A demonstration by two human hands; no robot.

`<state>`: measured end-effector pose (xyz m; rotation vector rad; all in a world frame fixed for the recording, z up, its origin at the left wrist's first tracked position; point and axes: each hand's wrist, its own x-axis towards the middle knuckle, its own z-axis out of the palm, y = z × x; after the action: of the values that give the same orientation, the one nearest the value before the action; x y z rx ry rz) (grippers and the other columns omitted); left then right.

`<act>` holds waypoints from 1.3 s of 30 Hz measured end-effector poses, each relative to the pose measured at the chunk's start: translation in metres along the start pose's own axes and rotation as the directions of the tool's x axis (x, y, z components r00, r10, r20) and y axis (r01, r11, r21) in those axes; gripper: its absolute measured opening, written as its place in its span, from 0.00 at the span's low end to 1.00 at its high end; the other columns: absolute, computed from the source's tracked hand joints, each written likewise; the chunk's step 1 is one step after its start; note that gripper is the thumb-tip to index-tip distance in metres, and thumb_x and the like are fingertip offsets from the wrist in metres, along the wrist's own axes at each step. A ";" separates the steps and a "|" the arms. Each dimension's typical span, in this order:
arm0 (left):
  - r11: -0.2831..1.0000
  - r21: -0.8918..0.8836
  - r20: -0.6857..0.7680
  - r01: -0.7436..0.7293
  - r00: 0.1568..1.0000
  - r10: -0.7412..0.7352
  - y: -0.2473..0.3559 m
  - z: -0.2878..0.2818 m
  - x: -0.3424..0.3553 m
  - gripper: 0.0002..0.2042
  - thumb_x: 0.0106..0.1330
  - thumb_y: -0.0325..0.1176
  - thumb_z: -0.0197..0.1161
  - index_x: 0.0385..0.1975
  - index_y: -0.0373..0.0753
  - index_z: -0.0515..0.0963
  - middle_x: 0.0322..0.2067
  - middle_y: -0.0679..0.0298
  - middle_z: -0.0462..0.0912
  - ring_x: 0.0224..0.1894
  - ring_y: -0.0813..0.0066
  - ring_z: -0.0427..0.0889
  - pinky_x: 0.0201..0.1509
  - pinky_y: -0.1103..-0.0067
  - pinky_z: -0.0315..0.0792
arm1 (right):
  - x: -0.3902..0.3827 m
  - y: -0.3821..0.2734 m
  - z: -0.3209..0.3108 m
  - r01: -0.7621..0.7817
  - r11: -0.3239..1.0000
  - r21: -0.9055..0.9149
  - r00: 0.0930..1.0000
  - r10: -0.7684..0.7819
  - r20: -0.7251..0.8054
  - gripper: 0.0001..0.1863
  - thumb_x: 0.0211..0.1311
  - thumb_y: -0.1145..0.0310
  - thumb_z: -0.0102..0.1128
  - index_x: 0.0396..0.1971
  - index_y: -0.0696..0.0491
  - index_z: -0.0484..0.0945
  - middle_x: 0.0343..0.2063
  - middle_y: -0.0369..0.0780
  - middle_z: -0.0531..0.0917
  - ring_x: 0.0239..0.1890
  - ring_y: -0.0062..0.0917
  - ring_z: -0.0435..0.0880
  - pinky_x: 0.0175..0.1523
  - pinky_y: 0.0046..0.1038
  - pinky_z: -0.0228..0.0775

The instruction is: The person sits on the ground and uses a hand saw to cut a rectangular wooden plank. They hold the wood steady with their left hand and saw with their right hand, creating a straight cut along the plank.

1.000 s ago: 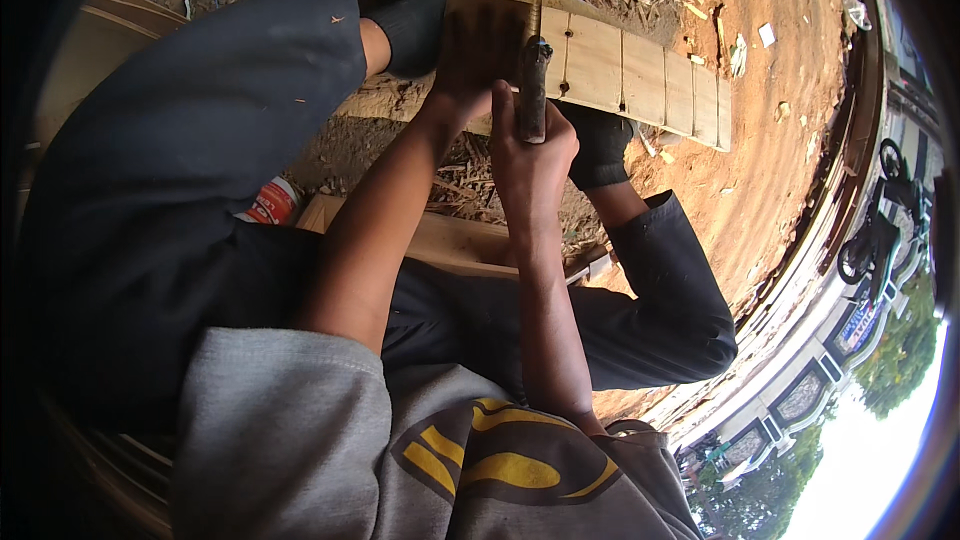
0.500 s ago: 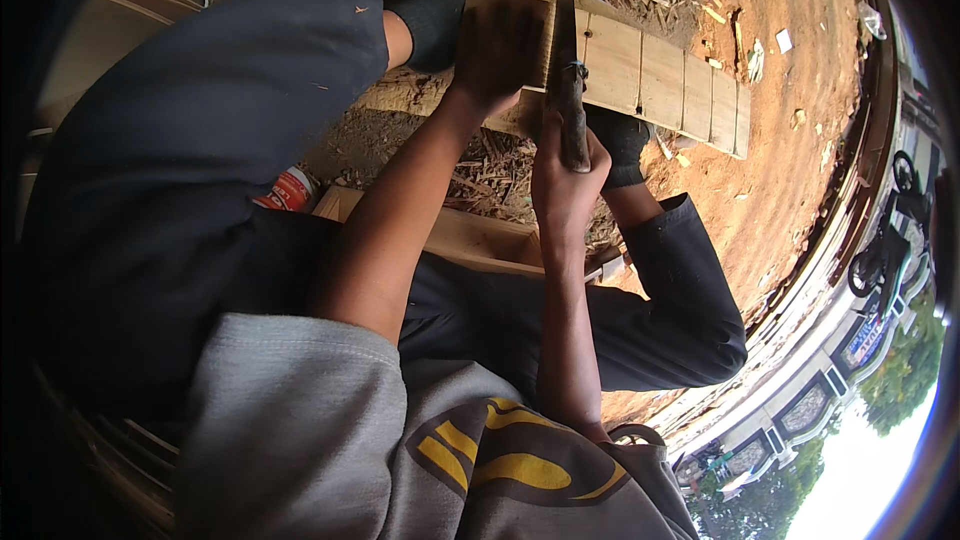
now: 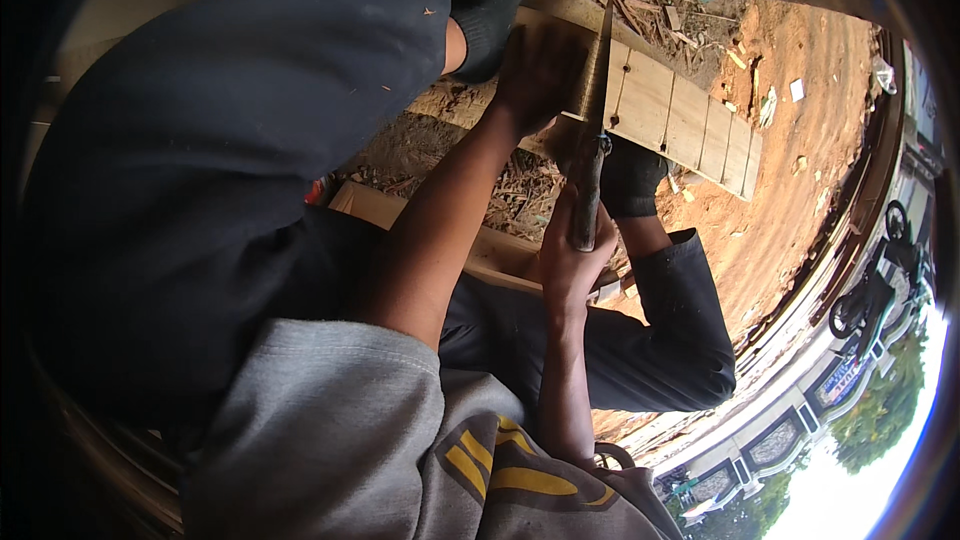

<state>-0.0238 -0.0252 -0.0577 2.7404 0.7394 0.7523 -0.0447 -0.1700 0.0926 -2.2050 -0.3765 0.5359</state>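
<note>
My right hand [image 3: 578, 255] is closed around the dark handle of a handsaw [image 3: 602, 80]. The saw's blade points away from me and lies across a pale wooden plank [image 3: 685, 120]. Several dark cross lines run over the plank to the right of the blade. My left hand [image 3: 540, 75] holds the plank just left of the blade, with the thumb side at its near edge; the fingers are in deep shadow. Beneath the plank on the right is my dark-socked foot [image 3: 632, 178]; my other foot [image 3: 488, 25] is beside my left hand.
Wood chips and scraps [image 3: 520, 185] litter the ground. An open wooden box frame [image 3: 500, 258] lies near my legs. Orange soil [image 3: 800, 140] stretches to the right, with parked motorcycles [image 3: 865, 295] beyond it. Boards [image 3: 120, 0] stand at the far left.
My right hand has drawn the saw back toward me along the plank. My left hand stays on the plank. The whole view has shifted slightly.
</note>
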 end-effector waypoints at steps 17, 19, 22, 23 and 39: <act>0.991 0.130 0.000 -0.007 1.000 0.007 0.002 -0.002 0.000 0.22 0.52 0.33 0.61 0.49 0.38 0.70 0.48 0.54 0.70 0.53 0.51 0.68 0.51 0.48 0.61 | 0.018 -0.007 -0.002 -0.035 0.995 0.091 0.999 0.032 0.034 0.14 0.65 0.69 0.54 0.22 0.62 0.73 0.13 0.31 0.67 0.20 0.11 0.63 0.24 0.22 0.55; 0.999 0.031 0.101 0.026 0.994 -0.029 0.002 -0.002 0.006 0.26 0.50 0.32 0.61 0.52 0.37 0.68 0.51 0.51 0.68 0.55 0.49 0.66 0.53 0.47 0.60 | 0.043 -0.003 0.002 -0.023 0.992 0.128 0.998 0.016 0.053 0.16 0.65 0.68 0.54 0.20 0.61 0.72 0.12 0.31 0.66 0.19 0.11 0.61 0.23 0.23 0.54; 0.997 -0.049 0.133 0.063 0.989 -0.056 -0.001 -0.002 0.008 0.30 0.47 0.30 0.64 0.54 0.36 0.65 0.53 0.49 0.66 0.57 0.46 0.64 0.54 0.47 0.59 | 0.034 -0.010 -0.002 -0.036 0.994 0.099 0.997 0.029 0.072 0.16 0.65 0.68 0.54 0.20 0.62 0.72 0.12 0.32 0.66 0.19 0.12 0.62 0.24 0.23 0.55; 0.999 0.017 0.007 0.031 0.999 -0.031 0.001 -0.002 0.007 0.23 0.51 0.31 0.60 0.50 0.37 0.68 0.49 0.52 0.68 0.54 0.50 0.66 0.52 0.50 0.61 | 0.015 -0.001 -0.004 -0.010 0.997 0.075 0.999 0.007 0.032 0.14 0.64 0.69 0.54 0.22 0.63 0.73 0.12 0.34 0.67 0.20 0.12 0.64 0.24 0.23 0.59; 0.990 0.114 0.241 -0.086 0.969 0.057 0.006 -0.007 0.003 0.35 0.51 0.34 0.64 0.61 0.36 0.62 0.59 0.47 0.64 0.64 0.42 0.60 0.60 0.42 0.55 | -0.016 0.000 0.000 0.035 0.999 0.009 0.999 -0.035 0.020 0.08 0.61 0.72 0.59 0.26 0.61 0.74 0.11 0.41 0.70 0.17 0.15 0.69 0.25 0.26 0.65</act>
<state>-0.0229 -0.0282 -0.0488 2.9133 0.6583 0.3920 -0.0590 -0.1771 0.0963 -2.1820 -0.4219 0.5401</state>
